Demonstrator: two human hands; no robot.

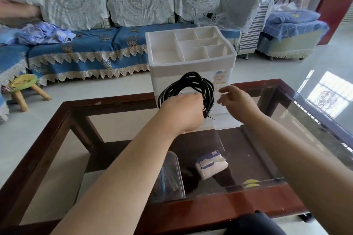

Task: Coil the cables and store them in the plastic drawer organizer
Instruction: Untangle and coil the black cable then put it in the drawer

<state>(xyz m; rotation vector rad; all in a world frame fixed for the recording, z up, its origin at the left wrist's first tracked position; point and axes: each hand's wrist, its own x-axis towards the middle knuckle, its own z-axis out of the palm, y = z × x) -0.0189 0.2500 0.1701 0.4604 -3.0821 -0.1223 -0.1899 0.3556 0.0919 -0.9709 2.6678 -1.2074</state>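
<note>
A white plastic drawer organizer (191,66) stands at the far edge of the glass table, its top split into several empty compartments. Its bottom drawer (227,122) is pulled out toward me. My left hand (183,112) grips a black cable (193,82) wound into a round coil and holds it upright in front of the organizer. My right hand (235,99) hovers just right of the coil, fingers apart and empty, above the open drawer.
The glass table (298,120) has a dark wooden frame. On its lower shelf lie a clear plastic box (170,175) and a tissue pack (211,166). Behind it stands a blue sofa (76,49), with a small stool (24,86) at the left.
</note>
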